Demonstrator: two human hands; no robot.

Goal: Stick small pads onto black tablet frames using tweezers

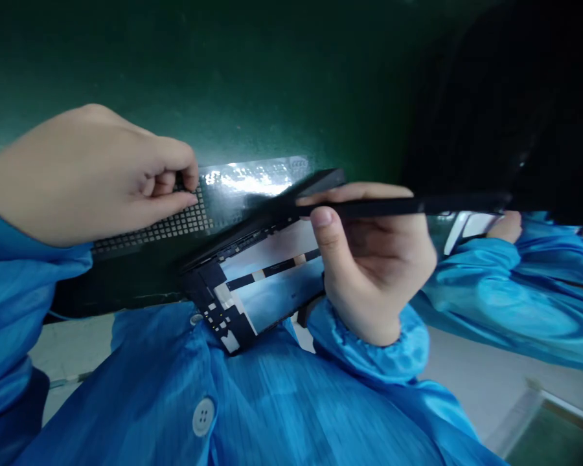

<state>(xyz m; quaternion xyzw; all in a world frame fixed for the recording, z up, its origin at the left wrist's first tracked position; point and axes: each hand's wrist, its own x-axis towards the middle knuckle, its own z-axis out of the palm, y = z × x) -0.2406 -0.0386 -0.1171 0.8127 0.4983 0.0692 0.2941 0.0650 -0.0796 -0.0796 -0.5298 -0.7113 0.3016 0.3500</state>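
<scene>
L hand first: it's over the green surface, thumb & index tips nearly together right at a sheet of small squares. Grip's narrow there; can't tell if a square's pinched b/w the tips. That sheet runs on to the R as a shiny clear film, glare bouncing off it.

Over to the R hand: grip closed on a slim dark bar, thumb below, fingers above, far end pointing R. The opened device is mid-pic, tilted, b/w the two hands & in front of the wearer's blue jacket. Its inside faces out: pale & bluish panels w/ a dark strip across, small parts clustered at the lower L corner. R end's behind the R hand; can't tell if that grip has the device too.

Far R, a co-worker's hand & blue sleeves, w/ a white-edged item just beside.
</scene>
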